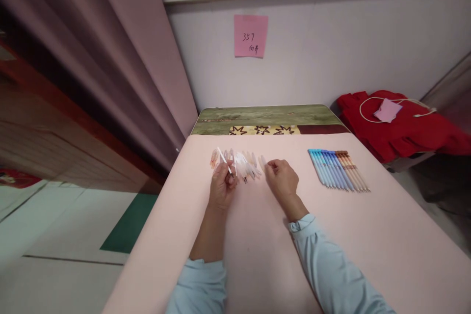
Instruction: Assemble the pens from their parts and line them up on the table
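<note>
My left hand (221, 184) is closed on a thin white stick with a dark lower end (223, 158), which looks like a pen refill and points up and to the left. In my right hand (282, 177), thumb and fingers pinch a pale, translucent pen barrel (262, 161). Between and beyond both hands lies a loose pile of white and clear pen parts (245, 166), some partly hidden by my left hand. To the right, several pens (333, 170) lie side by side in a neat row, shading from light blue through violet-blue to brown.
A pale pink cover (257, 255) spreads over the table, whose green patterned far end (268, 116) shows. Red cloth with a white cord (405, 127) is heaped at the right. A purple curtain (136, 59) hangs at the left. One pink note (250, 36) is on the wall.
</note>
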Demonstrator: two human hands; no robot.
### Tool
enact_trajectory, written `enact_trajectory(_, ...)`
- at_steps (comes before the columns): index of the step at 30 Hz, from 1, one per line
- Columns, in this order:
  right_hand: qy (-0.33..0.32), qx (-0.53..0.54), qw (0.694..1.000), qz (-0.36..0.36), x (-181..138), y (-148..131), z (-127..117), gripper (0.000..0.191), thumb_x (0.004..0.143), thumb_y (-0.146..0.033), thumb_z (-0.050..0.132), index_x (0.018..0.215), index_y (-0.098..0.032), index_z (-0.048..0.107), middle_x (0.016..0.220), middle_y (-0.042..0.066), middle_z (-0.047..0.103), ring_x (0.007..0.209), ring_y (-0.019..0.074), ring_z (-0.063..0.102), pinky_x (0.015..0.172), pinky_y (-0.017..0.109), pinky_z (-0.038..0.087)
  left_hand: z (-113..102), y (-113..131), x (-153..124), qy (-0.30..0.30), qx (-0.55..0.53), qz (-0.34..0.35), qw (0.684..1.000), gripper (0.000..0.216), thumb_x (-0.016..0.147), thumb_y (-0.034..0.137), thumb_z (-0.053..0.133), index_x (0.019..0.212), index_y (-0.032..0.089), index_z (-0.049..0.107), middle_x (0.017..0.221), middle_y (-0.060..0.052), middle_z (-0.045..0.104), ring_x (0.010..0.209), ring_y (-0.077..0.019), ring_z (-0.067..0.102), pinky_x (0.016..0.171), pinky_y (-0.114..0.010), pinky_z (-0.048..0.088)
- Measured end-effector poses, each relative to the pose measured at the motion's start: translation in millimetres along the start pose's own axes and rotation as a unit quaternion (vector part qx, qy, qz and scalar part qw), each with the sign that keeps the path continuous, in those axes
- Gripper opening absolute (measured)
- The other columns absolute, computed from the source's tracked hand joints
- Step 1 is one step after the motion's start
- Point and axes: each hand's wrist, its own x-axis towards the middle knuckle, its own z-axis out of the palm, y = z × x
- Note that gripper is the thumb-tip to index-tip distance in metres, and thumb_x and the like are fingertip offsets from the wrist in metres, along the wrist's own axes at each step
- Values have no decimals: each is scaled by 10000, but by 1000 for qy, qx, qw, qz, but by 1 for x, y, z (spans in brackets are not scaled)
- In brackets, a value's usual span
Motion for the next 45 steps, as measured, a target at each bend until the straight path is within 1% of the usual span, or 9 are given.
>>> enact_trajectory(4, -11, -59, 998, -33, -2, -4, 2, 258, 873, -413, 577, 975, -235, 733, 958, 51, 668, 784, 174, 602, 607, 276, 319, 2, -2, -1, -14, 28, -14, 999, 272, 740, 292, 773, 942, 131, 688, 713, 0, 617, 457, -6, 436, 390, -119, 312)
enact_trajectory(8, -25, -75, 996, -38, -1, -4, 3, 256, 891, -403, 568, 961, -238, 750, 946, 63, 669, 772, 172, 606, 613, 271, 335, 1, 0, 1, -9, 8, -8, 1000, 293, 715, 213, 780, 989, 159, 693, 795, -19, 646, 518, -17, 489, 456, -131, 389)
enact_trajectory(17, -24, 15, 1000, 13, -1, -8, 8, 171, 792, -346, 641, 913, -257, 723, 906, 11, 685, 762, 162, 591, 616, 257, 337, 7, -9, -2, -29, 23, -27, 999, 267, 683, 192, 794, 930, 147, 701, 803, -34, 686, 600, -58, 589, 544, -156, 476)
enact_trajectory(23, -30, 37, 998, 44, 0, -8, 5, 180, 834, -362, 580, 878, -264, 724, 814, 4, 699, 697, 170, 589, 601, 268, 340, 7, -12, 0, -41, 31, -22, 998, 230, 712, 227, 774, 908, 132, 700, 825, -56, 707, 608, -85, 624, 573, -196, 528)
enact_trajectory(25, -18, 43, 998, 50, 0, -6, 6, 213, 850, -366, 549, 911, -264, 726, 839, 9, 707, 709, 177, 595, 613, 273, 353, 7, -11, 1, -30, 23, -14, 999, 222, 718, 237, 771, 899, 132, 698, 819, -54, 708, 606, -84, 623, 567, -192, 528)
enact_trajectory(29, 15, 76, 996, 40, 1, -3, 7, 321, 883, -361, 483, 1075, -240, 711, 1021, 47, 700, 821, 189, 617, 693, 283, 398, 6, -8, 4, 10, 2, 3, 1000, 201, 722, 223, 772, 889, 145, 693, 815, -39, 708, 604, -64, 611, 556, -159, 512)
enact_trajectory(31, 21, 93, 995, 34, 2, -2, 7, 347, 894, -368, 459, 1085, -231, 714, 1048, 56, 687, 840, 190, 617, 717, 286, 404, 5, -8, 5, 27, -3, 11, 1000, 207, 727, 218, 775, 904, 156, 687, 808, -26, 706, 601, -47, 604, 554, -135, 500)
enact_trajectory(38, 19, 82, 996, 41, 3, -1, 5, 342, 891, -356, 430, 998, -219, 725, 944, 56, 704, 810, 204, 600, 687, 284, 381, 6, -8, 3, 31, 12, 19, 999, 255, 707, 226, 795, 913, 157, 661, 853, -42, 720, 601, -53, 612, 570, -154, 519)
enact_trajectory(45, 37, 180, 977, 107, 22, 17, 3, 334, 850, -364, 442, 959, -159, 683, 810, 72, 705, 725, 214, 609, 692, 291, 414, 7, -8, 1, 15, 17, 17, 1000, 234, 709, 219, 789, 889, 158, 653, 847, -42, 718, 614, -63, 621, 585, -168, 532)
